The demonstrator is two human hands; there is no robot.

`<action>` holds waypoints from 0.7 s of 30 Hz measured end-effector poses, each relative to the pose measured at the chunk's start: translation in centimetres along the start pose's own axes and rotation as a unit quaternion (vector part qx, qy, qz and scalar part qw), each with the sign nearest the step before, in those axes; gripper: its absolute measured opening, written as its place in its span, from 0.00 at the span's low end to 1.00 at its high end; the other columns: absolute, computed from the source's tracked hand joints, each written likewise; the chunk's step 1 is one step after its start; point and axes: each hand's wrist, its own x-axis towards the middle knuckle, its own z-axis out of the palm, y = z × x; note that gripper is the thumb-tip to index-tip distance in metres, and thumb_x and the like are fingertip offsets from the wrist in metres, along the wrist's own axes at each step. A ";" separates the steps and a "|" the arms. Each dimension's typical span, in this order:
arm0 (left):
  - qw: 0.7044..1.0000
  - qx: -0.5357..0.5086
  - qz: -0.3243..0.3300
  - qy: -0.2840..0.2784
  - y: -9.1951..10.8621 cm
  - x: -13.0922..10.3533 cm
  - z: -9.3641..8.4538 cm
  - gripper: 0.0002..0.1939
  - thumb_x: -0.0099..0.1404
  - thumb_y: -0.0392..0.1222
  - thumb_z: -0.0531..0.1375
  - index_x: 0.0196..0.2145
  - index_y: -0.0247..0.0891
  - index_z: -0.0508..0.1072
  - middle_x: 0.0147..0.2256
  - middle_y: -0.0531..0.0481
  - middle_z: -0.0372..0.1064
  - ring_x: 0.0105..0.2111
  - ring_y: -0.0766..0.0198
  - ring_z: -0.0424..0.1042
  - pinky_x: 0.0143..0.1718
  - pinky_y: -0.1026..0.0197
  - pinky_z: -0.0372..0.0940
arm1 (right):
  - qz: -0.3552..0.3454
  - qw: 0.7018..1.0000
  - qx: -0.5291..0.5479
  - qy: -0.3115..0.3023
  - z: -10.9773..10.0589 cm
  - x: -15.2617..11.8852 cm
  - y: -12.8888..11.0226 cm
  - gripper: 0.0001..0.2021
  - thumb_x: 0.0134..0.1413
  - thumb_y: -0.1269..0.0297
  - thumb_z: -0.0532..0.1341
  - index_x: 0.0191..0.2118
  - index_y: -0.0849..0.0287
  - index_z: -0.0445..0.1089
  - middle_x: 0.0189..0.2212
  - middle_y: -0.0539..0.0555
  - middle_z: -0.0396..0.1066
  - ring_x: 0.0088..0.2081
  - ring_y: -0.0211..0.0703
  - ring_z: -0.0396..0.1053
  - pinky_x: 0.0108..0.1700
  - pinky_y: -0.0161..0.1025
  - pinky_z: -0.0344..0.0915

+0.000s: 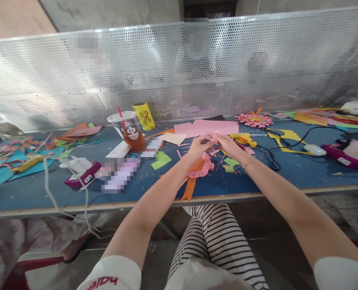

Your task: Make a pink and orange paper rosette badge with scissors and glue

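My left hand (pixel 200 145) and my right hand (pixel 224 144) meet above the blue table, fingers closed around a small pink paper piece (pixel 215 136). Below them lies a round pink paper flower with an orange centre and an orange ribbon tail (pixel 190 189). Pink paper sheets (pixel 212 127) lie just beyond my hands. A yellow glue gun (pixel 246 139) rests right of my right hand. Green paper scraps (pixel 161 160) and pink cuttings are scattered near the flower.
A drink cup with a red straw (pixel 131 133) and a yellow roll (pixel 144 116) stand left. Purple power strips (pixel 82 176) with cables lie on both sides. A finished pink flower (pixel 254 119) sits back right, before a perforated metal screen (pixel 167 80).
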 end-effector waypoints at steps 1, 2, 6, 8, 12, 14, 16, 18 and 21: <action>1.000 0.002 0.000 0.002 0.0 0.0 0.0 0.14 0.46 0.46 0.65 0.25 0.34 0.68 0.23 0.54 0.66 0.23 0.73 0.66 0.29 0.66 0.64 | 0.000 1.000 0.008 -0.003 0.0 0.0 0.0 0.19 0.51 0.52 0.54 0.45 0.54 0.69 0.40 0.52 0.71 0.32 0.39 0.68 0.31 0.37 0.67; 1.000 0.004 0.000 0.005 0.0 0.1 0.1 0.14 0.46 0.46 0.65 0.25 0.34 0.68 0.23 0.54 0.65 0.22 0.73 0.66 0.28 0.66 0.64 | 0.001 1.000 0.014 -0.007 0.0 0.1 0.0 0.18 0.51 0.52 0.54 0.45 0.54 0.69 0.40 0.52 0.71 0.32 0.39 0.68 0.31 0.37 0.67; 1.000 0.016 0.000 0.015 0.0 0.0 0.2 0.14 0.46 0.47 0.65 0.23 0.33 0.68 0.21 0.54 0.65 0.22 0.72 0.66 0.28 0.66 0.64 | -0.009 1.000 0.029 -0.002 0.1 0.0 -0.1 0.19 0.49 0.51 0.55 0.44 0.54 0.70 0.37 0.52 0.71 0.33 0.40 0.68 0.32 0.38 0.67; 1.000 0.022 0.004 0.018 0.0 0.0 0.2 0.14 0.47 0.46 0.65 0.24 0.33 0.68 0.21 0.54 0.65 0.22 0.72 0.65 0.28 0.66 0.64 | -0.021 0.999 0.036 0.017 0.0 0.1 -0.1 0.19 0.48 0.51 0.57 0.44 0.55 0.70 0.37 0.52 0.71 0.34 0.40 0.67 0.31 0.37 0.66; 0.999 0.039 0.012 0.014 -0.3 0.2 0.0 0.12 0.48 0.44 0.64 0.23 0.33 0.68 0.20 0.55 0.64 0.20 0.73 0.65 0.27 0.66 0.63 | -0.046 0.996 0.058 0.046 -0.2 0.1 -0.1 0.19 0.46 0.53 0.59 0.43 0.55 0.70 0.36 0.52 0.70 0.34 0.39 0.67 0.31 0.36 0.65; 0.999 0.049 0.015 0.014 -0.5 0.2 0.0 0.11 0.48 0.43 0.64 0.24 0.33 0.68 0.19 0.55 0.64 0.21 0.72 0.65 0.26 0.66 0.62 | -0.058 0.995 0.066 0.049 -0.2 0.1 -0.2 0.18 0.45 0.54 0.59 0.43 0.56 0.71 0.35 0.52 0.70 0.34 0.39 0.66 0.32 0.37 0.65; 0.998 0.054 0.015 0.018 -0.5 0.2 0.1 0.11 0.48 0.42 0.64 0.24 0.33 0.68 0.20 0.54 0.64 0.21 0.72 0.65 0.26 0.66 0.62 | -0.063 0.994 0.069 0.049 -0.1 0.0 -0.4 0.18 0.45 0.54 0.59 0.42 0.56 0.71 0.34 0.52 0.70 0.34 0.39 0.66 0.34 0.38 0.65; 0.998 0.055 0.012 0.021 -0.6 0.2 0.1 0.10 0.47 0.42 0.64 0.25 0.33 0.69 0.21 0.54 0.65 0.21 0.72 0.65 0.26 0.66 0.63 | -0.061 0.995 0.065 0.050 0.0 0.0 -0.5 0.17 0.45 0.54 0.59 0.41 0.56 0.72 0.34 0.51 0.71 0.33 0.39 0.67 0.35 0.40 0.66; 0.998 0.053 0.009 0.020 -0.5 0.2 0.1 0.10 0.47 0.41 0.64 0.25 0.33 0.69 0.21 0.54 0.66 0.21 0.72 0.65 0.27 0.66 0.63 | -0.055 0.996 0.053 0.052 0.2 0.0 -0.6 0.16 0.45 0.53 0.59 0.39 0.55 0.72 0.35 0.51 0.71 0.34 0.40 0.67 0.36 0.40 0.66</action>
